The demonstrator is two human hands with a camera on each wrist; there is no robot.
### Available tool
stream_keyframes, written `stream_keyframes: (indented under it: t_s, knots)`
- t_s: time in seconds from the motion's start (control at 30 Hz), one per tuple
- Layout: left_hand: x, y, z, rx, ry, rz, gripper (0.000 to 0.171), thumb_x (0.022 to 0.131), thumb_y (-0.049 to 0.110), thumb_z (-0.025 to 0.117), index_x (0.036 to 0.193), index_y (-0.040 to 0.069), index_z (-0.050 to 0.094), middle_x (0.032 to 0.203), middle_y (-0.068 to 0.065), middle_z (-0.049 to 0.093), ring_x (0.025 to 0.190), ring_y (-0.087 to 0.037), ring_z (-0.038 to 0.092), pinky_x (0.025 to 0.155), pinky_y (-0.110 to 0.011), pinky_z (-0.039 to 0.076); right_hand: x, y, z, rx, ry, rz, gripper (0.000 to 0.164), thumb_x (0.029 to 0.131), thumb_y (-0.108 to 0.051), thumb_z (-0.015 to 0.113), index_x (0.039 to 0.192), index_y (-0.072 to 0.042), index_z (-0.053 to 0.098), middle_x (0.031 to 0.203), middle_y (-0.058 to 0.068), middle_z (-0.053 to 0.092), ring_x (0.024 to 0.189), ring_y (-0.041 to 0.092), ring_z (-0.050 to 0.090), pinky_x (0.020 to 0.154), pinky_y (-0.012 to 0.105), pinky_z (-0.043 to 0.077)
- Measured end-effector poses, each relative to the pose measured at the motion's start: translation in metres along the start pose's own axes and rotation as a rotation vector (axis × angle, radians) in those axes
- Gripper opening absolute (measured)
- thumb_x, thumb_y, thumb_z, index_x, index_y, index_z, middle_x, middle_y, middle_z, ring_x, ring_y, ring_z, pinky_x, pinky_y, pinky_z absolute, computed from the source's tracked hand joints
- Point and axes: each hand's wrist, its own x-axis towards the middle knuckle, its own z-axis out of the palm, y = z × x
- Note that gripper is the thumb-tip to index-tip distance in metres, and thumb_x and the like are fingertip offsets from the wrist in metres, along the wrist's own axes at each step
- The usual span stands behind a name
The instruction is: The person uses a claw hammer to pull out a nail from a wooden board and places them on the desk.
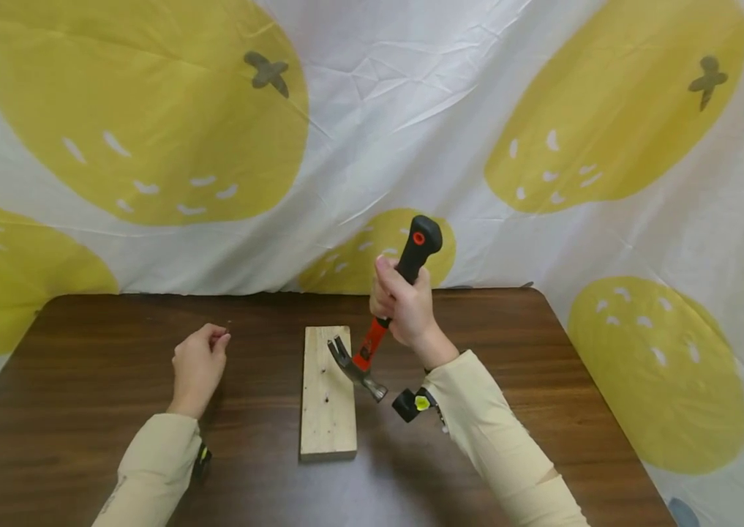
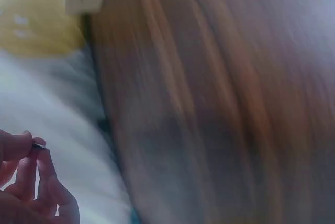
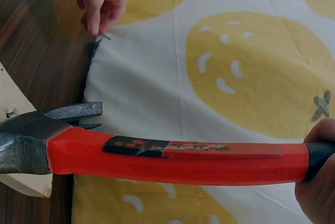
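Observation:
In the head view my right hand [image 1: 406,307] grips a claw hammer [image 1: 369,344] by its black and red handle, raised with the steel head hanging low. That head is in front of a pale wooden board [image 1: 328,432] lying on the table. Across the right wrist view stretches the hammer's red shaft [image 3: 178,162], claw at the left; behind it a nail [image 3: 11,113] sticks up from the board. To the board's left, my left hand [image 1: 200,366] pinches a small thin nail [image 3: 106,36] between thumb and fingertips. Only its dark tip shows in the left wrist view.
The brown wood-grain table [image 1: 253,468] carries the board near its middle. A white cloth [image 1: 372,95] with big yellow fruit prints hangs behind the table and along its right side. Dark spots and a further nail [image 1: 326,399] mark the board's face.

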Motion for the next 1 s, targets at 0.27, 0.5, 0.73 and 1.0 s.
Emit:
stream_keyframes:
  t_s: [0.27,0.5,0.73,1.0]
  knots:
    - [0.001,-0.038,-0.032,0.138,-0.108,-0.124,0.015,0.085,0.008,0.058,0.089,-0.005,0.064,0.081,-0.022,0.064,0.077,-0.043,0.058,0.068,-0.057,0.042,-0.002,0.003,-0.003,-0.009,0.005,0.01,0.04,0.093,-0.007,0.039,0.054,-0.014,0.034,0.04,-0.007,0.025,0.034,0.009,0.013,0.035,0.027,0.007]
    - [0.001,-0.062,-0.045,0.208,-0.223,-0.22,0.021,0.085,0.007,0.055,0.097,-0.007,0.065,0.1,-0.03,0.061,0.089,-0.052,0.054,0.071,-0.06,0.042,-0.002,0.005,-0.003,-0.02,-0.001,0.002,0.041,0.093,-0.009,0.042,0.053,-0.013,0.034,0.04,-0.009,0.026,0.034,0.01,0.013,0.034,0.028,0.007]
    - [0.0,-0.074,-0.051,0.24,-0.303,-0.3,0.023,0.085,0.01,0.055,0.098,-0.007,0.065,0.101,-0.03,0.06,0.086,-0.052,0.054,0.067,-0.057,0.044,-0.004,0.008,-0.005,-0.046,-0.019,-0.005,0.04,0.093,-0.014,0.046,0.054,-0.014,0.035,0.04,-0.009,0.027,0.034,0.009,0.014,0.035,0.028,0.009]
    - [0.0,-0.075,-0.051,0.26,-0.324,-0.319,0.02,0.083,0.009,0.058,0.093,-0.006,0.066,0.098,-0.031,0.06,0.082,-0.051,0.055,0.062,-0.054,0.045,-0.006,0.008,-0.007,-0.048,-0.022,0.0,0.041,0.093,-0.015,0.048,0.054,-0.014,0.035,0.041,-0.007,0.024,0.034,0.009,0.013,0.035,0.028,0.008]
